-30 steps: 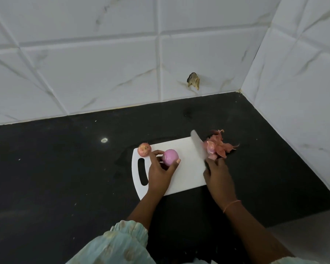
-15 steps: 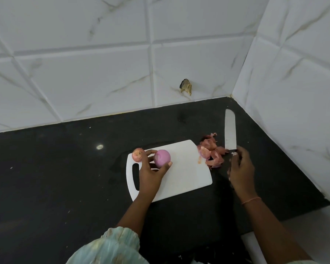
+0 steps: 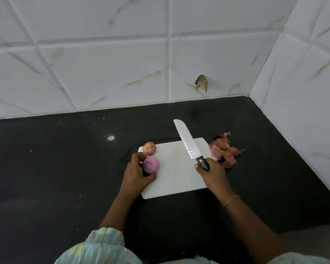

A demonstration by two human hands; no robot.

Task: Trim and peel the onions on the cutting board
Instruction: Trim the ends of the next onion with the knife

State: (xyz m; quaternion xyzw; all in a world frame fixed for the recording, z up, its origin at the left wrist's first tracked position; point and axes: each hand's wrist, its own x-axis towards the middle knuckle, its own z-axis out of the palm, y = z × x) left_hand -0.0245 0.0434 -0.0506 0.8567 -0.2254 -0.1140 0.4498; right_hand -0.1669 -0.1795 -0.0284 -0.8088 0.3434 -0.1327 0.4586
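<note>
Having been swung back from beyond the right edge of the cutting board (image 3: 179, 174), where it pointed away over the counter half a second ago, the knife (image 3: 187, 141) is now held above the board's right half with the blade angled up and to the left. The right hand (image 3: 212, 173) is closed around the black handle at the board's right edge. The onion skins (image 3: 224, 151), which lay against the blade at the board's far right corner a second ago, are now left in a heap just off that edge on the dark counter (image 3: 65, 168). The peeled onion (image 3: 151, 164) is kept at the board's left edge, over the handle slot, by the left hand (image 3: 136, 175), whose fingers are curled around its near and left sides. The unpeeled onion (image 3: 149, 148) rests untouched at the board's far left corner, just beyond the peeled one. It is judged that clearing of waste has been completed for one onion and that the knife is being returned for further trimming. One onion is judged finished or nearly so; the second has not yet been started. Whether the blade touches the board cannot be determined.
</note>
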